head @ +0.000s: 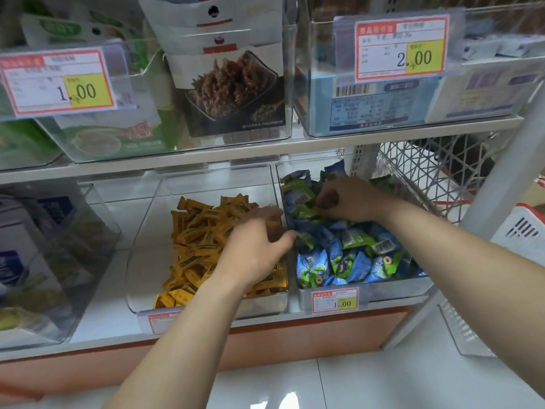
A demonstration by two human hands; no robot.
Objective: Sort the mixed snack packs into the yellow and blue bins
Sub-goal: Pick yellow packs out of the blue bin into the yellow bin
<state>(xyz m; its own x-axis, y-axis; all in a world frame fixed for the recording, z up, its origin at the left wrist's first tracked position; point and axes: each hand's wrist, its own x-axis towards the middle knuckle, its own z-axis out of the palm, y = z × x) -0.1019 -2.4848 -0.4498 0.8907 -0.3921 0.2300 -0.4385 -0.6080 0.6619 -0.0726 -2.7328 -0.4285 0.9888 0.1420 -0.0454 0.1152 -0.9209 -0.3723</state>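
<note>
Yellow packs (200,231) and blue packs (348,261) fill neighbouring clear bins on the shelf (100,317).
At the 12 o'clock end of the blue bin (392,290), the right hand (348,199) pinches a small pack (318,208), likely a stray to be lifted out. At its 8 o'clock, the left hand (256,246) hovers over the yellow bin (141,276). It is blurred, so I cannot tell whether it holds anything; probably it waits to receive.
</note>
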